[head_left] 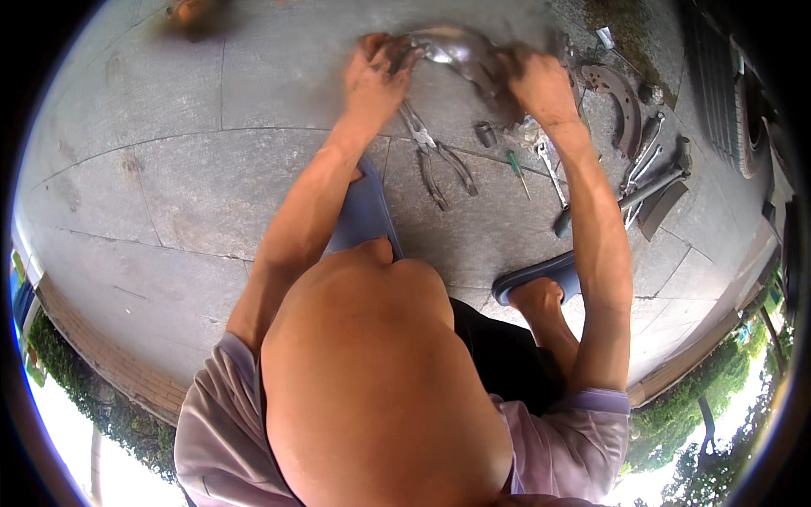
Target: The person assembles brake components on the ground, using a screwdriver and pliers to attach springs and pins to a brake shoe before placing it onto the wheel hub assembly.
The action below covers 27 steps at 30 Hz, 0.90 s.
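Note:
Between my two hands is a curved, shiny metal brake shoe (452, 52), smeared by motion, held just above the pavement. My left hand (380, 74) closes round its left end, the fingers dark with grime. The other end is in my right hand (539, 84), whose fingertips are partly blurred. Below my left hand a large pair of pliers (425, 145) lies with its handles spread. A dark socket (485, 133) and a green-handled screwdriver (517, 173) rest under my right hand. A second brake shoe (627, 110) lies to the right of that hand.
Right of my right forearm lie a long-handled wrench (629, 199), several spanners (644, 160) and a dark curved plate (663, 209). A tyre (718, 93) stands at the far right. An orange object (194, 15) is blurred at the far left. My sandalled feet flank the pavement (443, 241).

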Motion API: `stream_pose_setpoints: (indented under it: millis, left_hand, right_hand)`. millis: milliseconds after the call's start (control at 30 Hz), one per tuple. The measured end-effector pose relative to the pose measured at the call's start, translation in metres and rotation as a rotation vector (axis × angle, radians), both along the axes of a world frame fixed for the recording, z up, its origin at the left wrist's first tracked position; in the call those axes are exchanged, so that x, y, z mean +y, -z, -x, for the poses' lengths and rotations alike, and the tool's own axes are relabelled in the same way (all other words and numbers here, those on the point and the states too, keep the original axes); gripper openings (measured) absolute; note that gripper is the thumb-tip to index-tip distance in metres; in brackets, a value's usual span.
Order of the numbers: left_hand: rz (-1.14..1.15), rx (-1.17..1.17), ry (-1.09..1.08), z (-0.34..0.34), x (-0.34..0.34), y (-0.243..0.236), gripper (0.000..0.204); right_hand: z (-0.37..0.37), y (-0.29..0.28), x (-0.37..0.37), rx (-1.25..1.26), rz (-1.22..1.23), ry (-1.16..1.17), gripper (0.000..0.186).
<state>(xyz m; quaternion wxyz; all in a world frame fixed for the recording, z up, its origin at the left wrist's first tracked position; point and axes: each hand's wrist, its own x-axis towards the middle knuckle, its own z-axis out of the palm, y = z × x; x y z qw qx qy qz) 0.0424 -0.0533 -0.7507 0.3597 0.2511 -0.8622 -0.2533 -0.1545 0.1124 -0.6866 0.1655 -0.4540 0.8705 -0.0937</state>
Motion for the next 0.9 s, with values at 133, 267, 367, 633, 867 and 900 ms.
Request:
stream_pose_setpoints:
  millis: [133, 267, 367, 633, 867, 900]
  left_hand:
    - [-0.095, -0.008, 0.129, 0.013, -0.017, -0.009, 0.02]
    - [-0.112, -0.084, 0.225, 0.024, -0.029, -0.009, 0.023]
    - [-0.09, -0.089, 0.197, 0.022, -0.027, -0.011, 0.022]
    - [-0.38, -0.121, 0.128, 0.024, -0.01, -0.013, 0.038]
    - [-0.593, -0.132, 0.018, 0.034, 0.001, -0.024, 0.044]
    - [-0.6, -0.15, -0.006, 0.03, -0.005, -0.024, 0.044]
  right_hand:
    - [-0.043, -0.01, 0.011, -0.174, -0.063, 0.25, 0.035]
    - [-0.084, -0.019, 0.019, -0.192, -0.006, 0.378, 0.037]
    - [-0.089, -0.03, 0.036, -0.262, 0.017, 0.357, 0.037]
    - [-0.127, -0.014, 0.135, 0.051, 0.004, -0.209, 0.037]
    - [-0.117, 0.007, 0.168, 0.027, 0.074, -0.216, 0.046]
    - [-0.118, 0.004, 0.158, 0.044, 0.064, -0.207, 0.045]
